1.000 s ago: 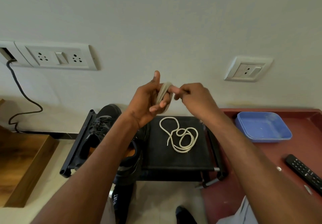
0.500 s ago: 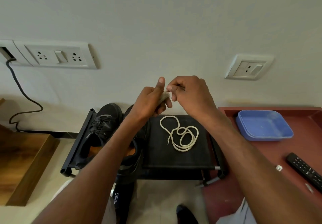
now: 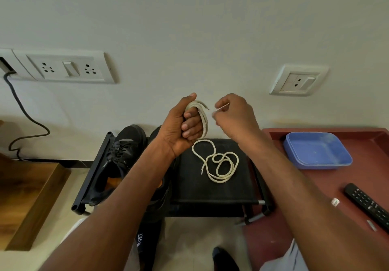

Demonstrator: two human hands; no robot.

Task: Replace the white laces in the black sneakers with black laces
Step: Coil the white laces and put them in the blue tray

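Note:
My left hand is raised in front of the wall with a white lace wound in a coil around its curled fingers. My right hand is just to the right and pinches the lace's thin free end. A second white lace lies in loose loops on the black stool top. A black sneaker with dark laces rests on the left of the stool. A second black sneaker is mostly hidden under my left forearm.
A maroon table at the right carries a blue plastic tray and a black remote. A wooden block stands at the left. Wall sockets and a dark cable are on the wall.
My right hand drew a little to the right, away from my left hand. The coil of white lace now shows around my left fingers, with its free end pulled out between the hands.

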